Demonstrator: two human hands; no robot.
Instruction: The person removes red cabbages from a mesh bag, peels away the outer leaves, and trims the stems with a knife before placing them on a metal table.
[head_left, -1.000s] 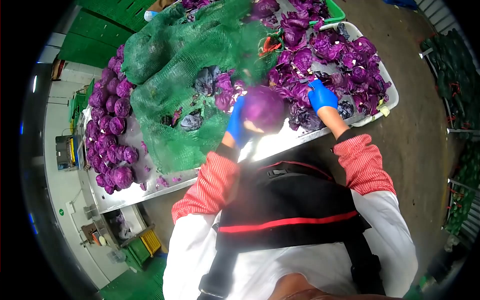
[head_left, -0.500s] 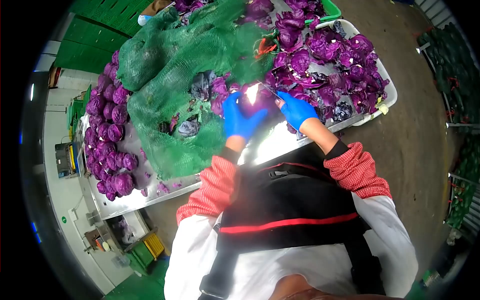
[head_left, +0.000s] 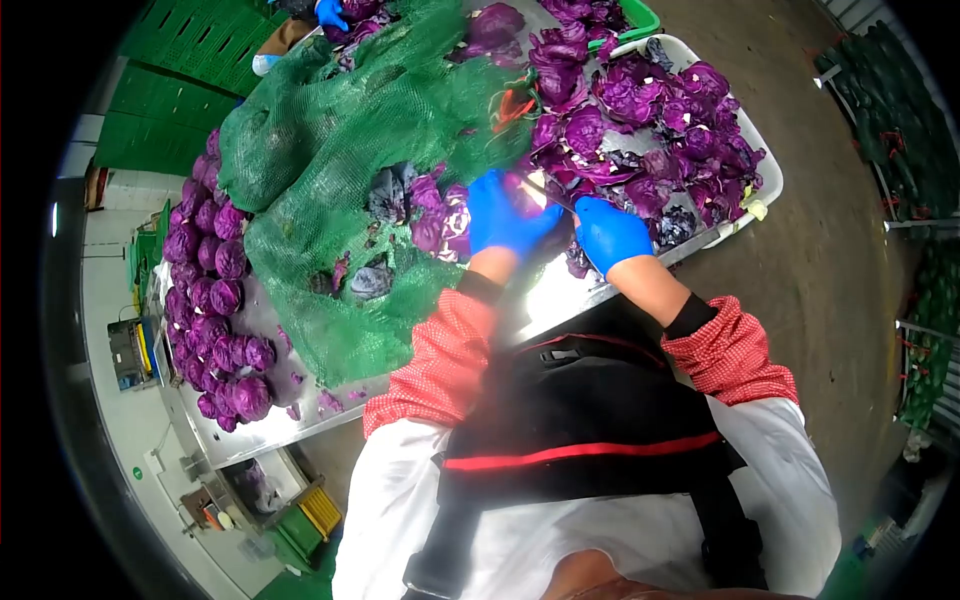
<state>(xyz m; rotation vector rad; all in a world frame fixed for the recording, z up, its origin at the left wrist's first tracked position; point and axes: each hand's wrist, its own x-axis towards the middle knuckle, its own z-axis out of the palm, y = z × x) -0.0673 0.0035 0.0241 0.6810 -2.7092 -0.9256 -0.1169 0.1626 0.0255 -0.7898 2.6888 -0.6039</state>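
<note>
From left to right, I have whole cabbages (head_left: 229, 260), green netting (head_left: 330, 165), then the left hand (head_left: 508, 218) cupped around a blurred cabbage (head_left: 530, 190) over the near side of the surface (head_left: 560, 300). The right hand (head_left: 612, 234) is closed around a knife (head_left: 556, 197); I judge trimming in hand, the next stroke calling for a steady left hold.

Straight away it's a produce-packing room, and the sheer bulk says commercial! Red cabbages (head_left: 210, 298) bank up at one end of a broad metal worktable (head_left: 560, 292), green mesh sacking (head_left: 320, 165) sprawls over the middle, and there's a white plastic tub (head_left: 768, 180), piled with loose purple leaves (head_left: 632, 90)! Green plastic crates (head_left: 165, 118) stacked beyond, bulging dark net sacks (head_left: 890, 125) racked at far right, a bare grey floor (head_left: 805, 290). Blue gloves on the left hand (head_left: 508, 218) and right hand (head_left: 610, 235), a black apron (head_left: 590, 400) below, and another person's gloved hand (head_left: 331, 13) working-side across the table!
</note>
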